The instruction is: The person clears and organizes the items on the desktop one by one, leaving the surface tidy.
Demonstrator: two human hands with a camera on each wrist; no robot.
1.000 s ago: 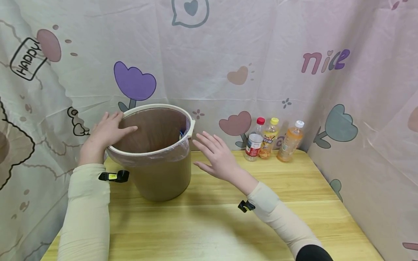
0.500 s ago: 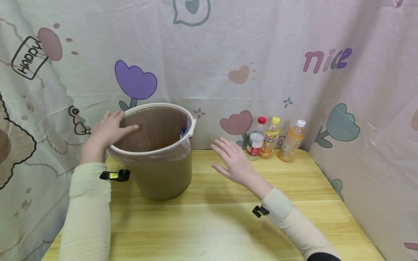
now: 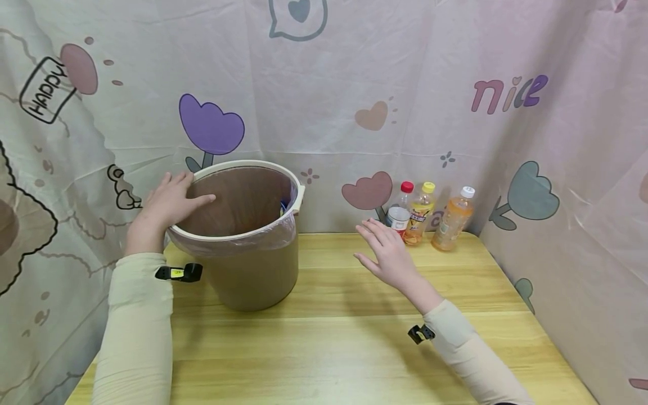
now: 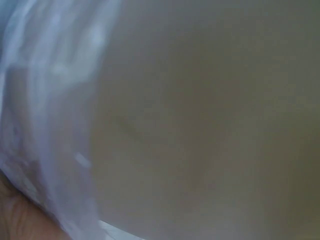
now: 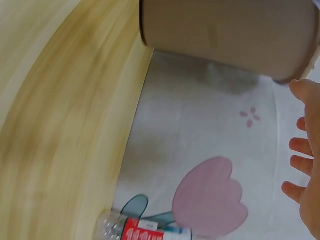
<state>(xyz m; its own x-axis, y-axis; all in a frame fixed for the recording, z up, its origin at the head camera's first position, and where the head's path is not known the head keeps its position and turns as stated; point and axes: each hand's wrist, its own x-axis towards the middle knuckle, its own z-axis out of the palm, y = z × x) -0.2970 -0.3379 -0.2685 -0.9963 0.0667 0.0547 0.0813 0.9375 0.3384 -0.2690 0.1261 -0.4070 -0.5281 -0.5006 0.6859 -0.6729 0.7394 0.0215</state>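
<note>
A brown trash can [image 3: 250,281] with a pale rim and a clear plastic liner [image 3: 258,241] stands upright on the wooden table. My left hand [image 3: 167,205] holds its left rim, thumb over the opening and fingers along the outer side; the left wrist view shows the liner and wall up close. My right hand [image 3: 391,256] hovers over the table with fingers spread, holding nothing. Its fingertips overlap a clear bottle [image 3: 397,217] with a red cap in the head view. Beside that stand a yellow-capped bottle [image 3: 418,216] and a white-capped orange bottle [image 3: 451,222].
Something small and blue [image 3: 283,208] shows inside the trash can near its right wall. A printed curtain [image 3: 314,101] hangs close behind the table [image 3: 304,360] and along both sides. The bottles stand at the table's back right, near the curtain.
My right hand has moved right, from beside the trash can's rim to in front of the red-capped bottle. My left hand and the trash can have stayed put.
</note>
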